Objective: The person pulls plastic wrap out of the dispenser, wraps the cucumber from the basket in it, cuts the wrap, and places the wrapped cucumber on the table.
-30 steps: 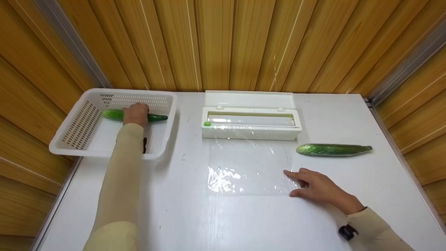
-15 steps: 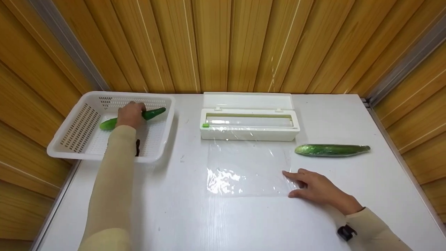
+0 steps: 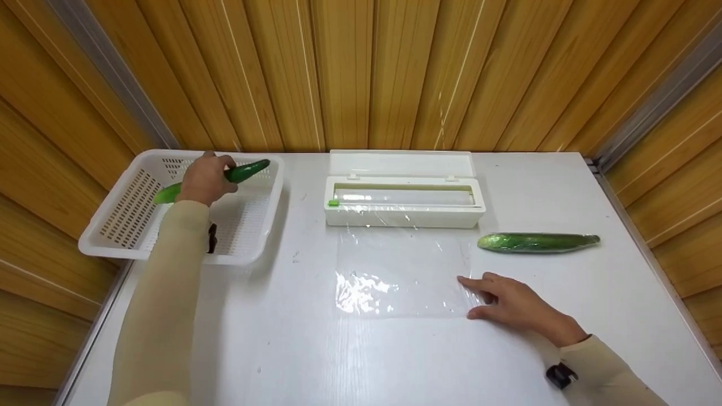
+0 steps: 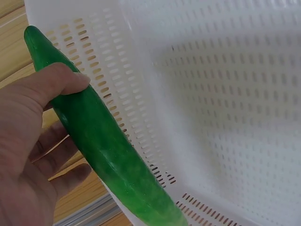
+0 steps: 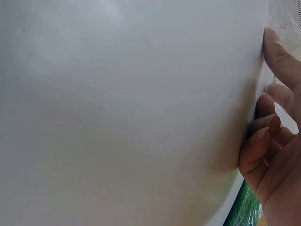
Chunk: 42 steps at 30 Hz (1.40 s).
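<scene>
My left hand [image 3: 206,179] grips a green cucumber [image 3: 248,171] above the white perforated basket [image 3: 256,248]. In the left wrist view, the thumb lies across the cucumber [image 4: 106,141], with the other fingers behind it. The cucumber is tilted, dark end up and to the right. My right hand [image 3: 516,304] rests on the table at the right edge of a sheet of clear plastic film [image 3: 403,270], index finger and thumb spread apart and touching it. That film runs out from a white dispenser box [image 3: 403,218] holding a roll, its lid raised.
Right of the dispenser lies a film-wrapped cucumber [image 3: 538,243]. The dispenser has a small green slider [image 3: 333,203] at its left. Wood-look panels [image 3: 344,73] stand behind and beside the white table [image 3: 350,366].
My left hand has lifted the cucumber from the basket floor and tilted it, its dark end rising. The right hand stays in place on the film.
</scene>
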Each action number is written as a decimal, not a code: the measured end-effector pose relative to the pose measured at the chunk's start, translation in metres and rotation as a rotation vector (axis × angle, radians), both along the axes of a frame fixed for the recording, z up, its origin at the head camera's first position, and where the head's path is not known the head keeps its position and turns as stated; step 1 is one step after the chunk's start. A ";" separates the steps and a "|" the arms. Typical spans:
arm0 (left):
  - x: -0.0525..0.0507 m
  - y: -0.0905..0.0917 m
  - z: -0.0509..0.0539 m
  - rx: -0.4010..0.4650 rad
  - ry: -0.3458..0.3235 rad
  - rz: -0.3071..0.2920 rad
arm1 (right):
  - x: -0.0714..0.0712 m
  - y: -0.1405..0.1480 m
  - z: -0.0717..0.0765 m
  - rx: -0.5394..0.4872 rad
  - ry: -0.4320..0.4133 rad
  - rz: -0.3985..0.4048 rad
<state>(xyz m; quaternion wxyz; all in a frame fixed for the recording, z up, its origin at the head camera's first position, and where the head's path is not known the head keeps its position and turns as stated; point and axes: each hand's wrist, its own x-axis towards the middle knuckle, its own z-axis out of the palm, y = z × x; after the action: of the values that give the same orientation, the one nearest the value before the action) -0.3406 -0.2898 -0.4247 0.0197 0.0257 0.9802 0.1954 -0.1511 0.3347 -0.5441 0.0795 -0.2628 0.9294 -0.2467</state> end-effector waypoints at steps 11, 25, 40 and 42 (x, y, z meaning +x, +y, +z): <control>0.010 0.009 0.026 0.063 0.045 -0.038 | 0.002 0.000 -0.001 -0.033 0.045 0.020; 0.028 0.025 0.033 0.150 0.185 -0.083 | 0.000 -0.001 0.001 -0.015 0.013 0.009; 0.061 0.098 0.034 0.152 0.437 -0.285 | 0.002 -0.003 0.002 -0.023 0.040 -0.020; 0.066 0.109 0.032 0.159 0.453 -0.319 | 0.002 -0.003 0.001 -0.019 0.033 -0.021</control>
<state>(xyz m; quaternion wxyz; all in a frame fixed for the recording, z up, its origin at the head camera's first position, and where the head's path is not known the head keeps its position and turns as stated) -0.2741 -0.1806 -0.3925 -0.1715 0.2240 0.9248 0.2551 -0.1491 0.3322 -0.5426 0.0592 -0.2576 0.9309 -0.2519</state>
